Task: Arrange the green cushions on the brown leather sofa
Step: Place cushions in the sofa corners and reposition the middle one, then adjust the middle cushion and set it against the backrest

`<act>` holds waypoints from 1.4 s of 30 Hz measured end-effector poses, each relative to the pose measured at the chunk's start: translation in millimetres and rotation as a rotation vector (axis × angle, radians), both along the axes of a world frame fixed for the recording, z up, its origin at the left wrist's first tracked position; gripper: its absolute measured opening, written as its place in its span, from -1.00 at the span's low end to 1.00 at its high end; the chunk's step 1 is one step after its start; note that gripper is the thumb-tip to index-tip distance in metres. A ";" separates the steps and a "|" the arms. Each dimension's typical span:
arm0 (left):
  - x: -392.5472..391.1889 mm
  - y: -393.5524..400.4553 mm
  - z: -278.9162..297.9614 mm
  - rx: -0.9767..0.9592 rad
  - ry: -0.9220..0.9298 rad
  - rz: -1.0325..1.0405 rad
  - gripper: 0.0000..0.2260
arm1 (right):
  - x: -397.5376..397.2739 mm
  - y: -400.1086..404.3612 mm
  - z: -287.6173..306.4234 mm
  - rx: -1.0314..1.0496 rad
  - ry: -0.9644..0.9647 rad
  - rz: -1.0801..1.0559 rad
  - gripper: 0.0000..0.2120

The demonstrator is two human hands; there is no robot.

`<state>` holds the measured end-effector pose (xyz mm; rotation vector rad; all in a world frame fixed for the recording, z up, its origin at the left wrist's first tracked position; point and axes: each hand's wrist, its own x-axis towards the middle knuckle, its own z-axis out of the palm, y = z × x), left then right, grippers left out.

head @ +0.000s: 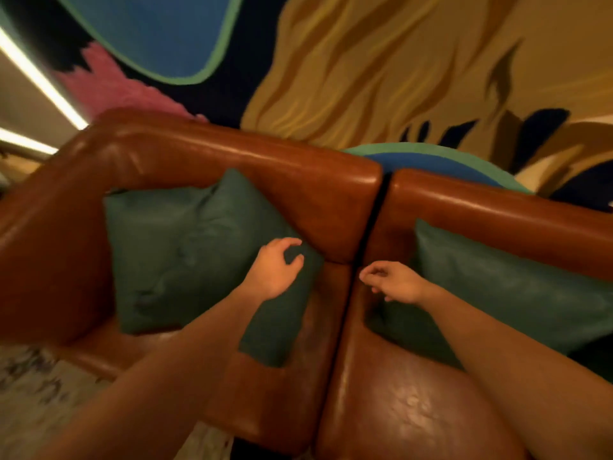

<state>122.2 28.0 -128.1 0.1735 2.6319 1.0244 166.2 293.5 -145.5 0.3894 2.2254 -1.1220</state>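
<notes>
Head view: on the brown leather sofa (331, 200) two green cushions lean against the backrest, the left cushion (185, 257) under the empty, loosely curled left hand (273, 272), the right cushion (517, 293) beside the empty, half-curled right hand (394, 283).

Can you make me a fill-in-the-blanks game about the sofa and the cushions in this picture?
1. The two cushions, the left cushion and the right cushion, are both coloured ____.
2. The sofa is made of shiny brown ____.
3. The left hand is over the ____ cushion.
4. Neither it nor the right hand is ____ anything.

Missing words: green; leather; left; holding
</notes>
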 end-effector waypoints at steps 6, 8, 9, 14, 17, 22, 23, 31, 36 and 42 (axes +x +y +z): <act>-21.0 -133.8 7.9 -0.214 0.204 0.220 -0.55 | -43.6 -146.1 6.0 0.019 0.147 0.012 -0.68; -26.3 -166.3 7.0 -0.223 0.111 0.280 -0.45 | -54.4 -188.9 8.0 0.019 0.176 0.012 -0.60; -29.6 -180.1 4.5 -0.215 0.035 0.297 -0.40 | -59.0 -207.5 10.1 0.022 0.183 0.010 -0.55; -32.9 -220.0 -18.9 0.013 -0.257 0.272 -0.19 | -69.7 -269.5 19.0 0.047 0.249 0.047 -0.37; -30.2 -222.9 -24.7 0.049 -0.267 0.251 -0.14 | -70.4 -285.7 20.4 0.061 0.249 0.035 -0.39; -19.7 -215.9 -22.4 0.116 -0.357 0.122 0.27 | -74.2 -279.0 27.3 0.171 0.297 -0.142 -0.36; -15.2 -211.6 -22.5 0.105 -0.351 0.070 0.29 | -73.6 -274.3 30.5 0.198 0.300 -0.165 -0.30; 20.5 -181.5 -18.1 0.340 -0.350 -0.102 -0.39 | -52.7 -235.1 32.9 0.331 0.208 -0.157 0.14; 18.0 -174.5 -6.5 0.434 -0.434 0.031 -0.76 | -15.2 -204.2 28.0 0.284 0.256 -0.204 0.19; 20.9 -152.1 7.2 0.443 -0.401 0.169 -0.76 | 50.3 -189.0 26.2 0.218 0.346 -0.233 0.17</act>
